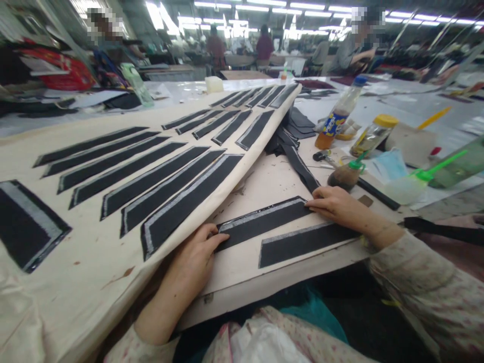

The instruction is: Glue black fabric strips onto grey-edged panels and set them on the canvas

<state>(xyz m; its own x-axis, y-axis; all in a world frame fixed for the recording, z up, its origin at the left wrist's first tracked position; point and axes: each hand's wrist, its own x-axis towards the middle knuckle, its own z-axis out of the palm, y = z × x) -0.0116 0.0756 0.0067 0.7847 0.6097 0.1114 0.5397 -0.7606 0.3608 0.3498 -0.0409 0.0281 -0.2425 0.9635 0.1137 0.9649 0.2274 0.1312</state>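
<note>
A black strip with a grey band and a shiny edge lies along the table in front of me. My left hand has curled fingers gripping its left end. At the far right corner, my right hand pinches the same strip between thumb and fingertips. Closer to the table's front edge is a second black strip, its right end partly under my right forearm. To the left, a cream cloth-like sheet carries rows of similar black strips; its curved edge overhangs my left wrist.
A pile of black pieces lies beyond my right hand. On the right stand a bottle with a blue cap, a yellow-lidded jar, a brown pot and a green-nozzled bottle. People work in the background.
</note>
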